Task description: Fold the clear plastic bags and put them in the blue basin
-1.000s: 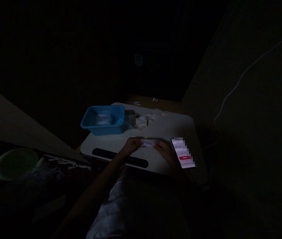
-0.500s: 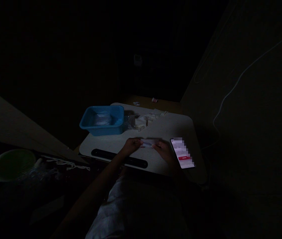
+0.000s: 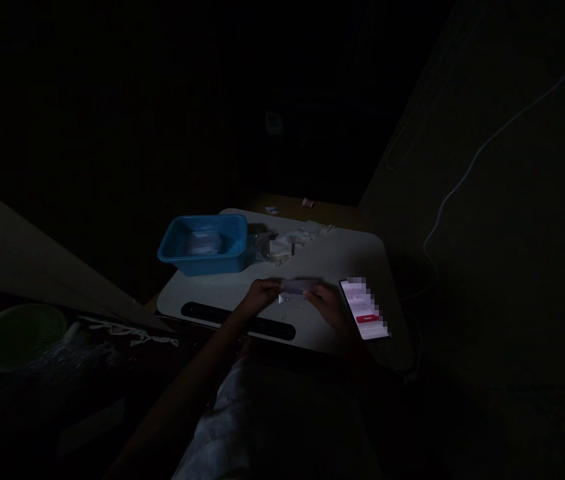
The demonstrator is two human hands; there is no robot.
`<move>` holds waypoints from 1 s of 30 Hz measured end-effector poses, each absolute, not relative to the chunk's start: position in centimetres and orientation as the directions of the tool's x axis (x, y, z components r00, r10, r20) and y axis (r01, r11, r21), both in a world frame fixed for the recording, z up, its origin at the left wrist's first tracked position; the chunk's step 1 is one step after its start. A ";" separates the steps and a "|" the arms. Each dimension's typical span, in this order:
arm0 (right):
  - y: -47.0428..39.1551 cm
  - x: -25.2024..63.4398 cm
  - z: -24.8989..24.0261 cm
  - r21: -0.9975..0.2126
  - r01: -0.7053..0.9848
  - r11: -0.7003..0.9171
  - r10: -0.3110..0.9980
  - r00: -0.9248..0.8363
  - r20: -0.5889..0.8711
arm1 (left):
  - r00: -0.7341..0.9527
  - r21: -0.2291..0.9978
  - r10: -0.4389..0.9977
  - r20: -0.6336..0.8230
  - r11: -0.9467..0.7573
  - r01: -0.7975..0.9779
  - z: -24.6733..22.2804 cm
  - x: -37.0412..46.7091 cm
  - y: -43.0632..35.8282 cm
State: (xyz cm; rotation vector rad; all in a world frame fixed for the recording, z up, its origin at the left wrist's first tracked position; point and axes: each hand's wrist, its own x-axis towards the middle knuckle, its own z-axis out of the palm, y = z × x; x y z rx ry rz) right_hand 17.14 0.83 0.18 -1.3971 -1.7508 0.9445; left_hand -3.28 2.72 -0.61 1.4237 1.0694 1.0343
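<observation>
A small clear plastic packet (image 3: 294, 288) is stretched between my two hands above the near part of the white table (image 3: 352, 253). My left hand (image 3: 261, 293) pinches its left end. At the right end, the fingers of my right hand (image 3: 326, 300) are closed on it. Dim light hides what, if anything, lies inside the packet. Beyond my left hand stands a blue plastic basket (image 3: 207, 265) with several similar clear packets (image 3: 204, 242) in it. A crumpled clear bag (image 3: 261, 248) and whitish pieces (image 3: 282, 248) lie right of the basket.
A lit phone (image 3: 365, 310) lies on the table right of my right hand. A dark slot (image 3: 237, 320) runs along the near edge. At lower left is a green container (image 3: 17, 337). A white cable (image 3: 482, 147) hangs along the right wall. The room is very dark.
The packet looks flatter and tilted differently between my hands, with its bright glint now at its lower left. Both hands keep their grip and have barely moved. The view has shifted slightly.
</observation>
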 end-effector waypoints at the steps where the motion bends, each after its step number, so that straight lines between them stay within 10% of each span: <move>1: 0.8 17.1 0.1 -0.875 0.461 0.148 0.981 -0.183 0.070 | 0.237 0.995 0.970 0.049 -0.069 0.076 -0.7 -3.3 2.7; 30: 0.5 16.8 0.8 -0.884 0.462 0.069 0.993 -0.117 0.017 | 0.305 0.941 0.938 0.163 -0.241 0.236 -1.4 -3.4 3.2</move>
